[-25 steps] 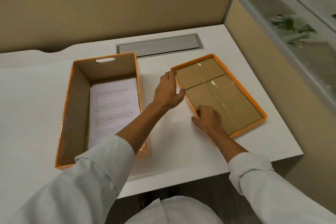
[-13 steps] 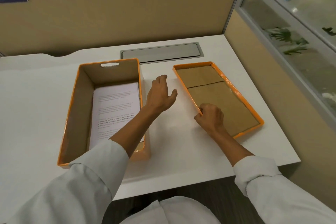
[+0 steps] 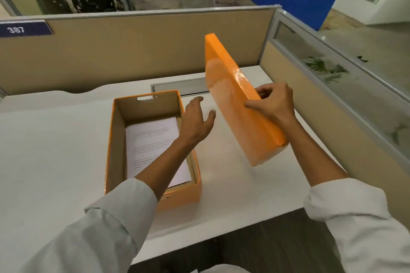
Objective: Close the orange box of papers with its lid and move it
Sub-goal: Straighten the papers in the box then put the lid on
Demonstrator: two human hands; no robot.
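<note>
Head view: right hand [image 3: 274,104] pinches lid [image 3: 235,104] rim, tilted on edge above desk; left hand [image 3: 196,121] spread, empty, beside box [image 3: 153,193]. Lid looks light, stiff, glossy; grip both long edges.

Single view, head-worn, wide-angle, facing forward and down over the white desk [image 3: 55,150]. Close range: both forearms enter from the bottom edge, partition [image 3: 133,51] beyond the hands. No second view to overlap.
</note>
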